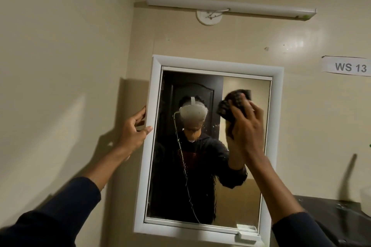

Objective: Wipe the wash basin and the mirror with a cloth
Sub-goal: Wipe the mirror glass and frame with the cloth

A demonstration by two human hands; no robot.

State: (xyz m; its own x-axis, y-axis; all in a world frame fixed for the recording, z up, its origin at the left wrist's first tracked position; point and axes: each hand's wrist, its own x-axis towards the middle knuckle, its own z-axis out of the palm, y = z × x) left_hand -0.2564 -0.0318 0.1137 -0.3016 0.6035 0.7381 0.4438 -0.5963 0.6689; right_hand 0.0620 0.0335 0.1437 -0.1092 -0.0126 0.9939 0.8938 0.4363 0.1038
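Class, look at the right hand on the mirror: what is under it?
A dark cloth shows under the right hand, against the mirror glass. The glass it covers is hidden.

The right hand (246, 124) hides most of the dark cloth (230, 104); the black counter (329, 212) runs off the right edge.
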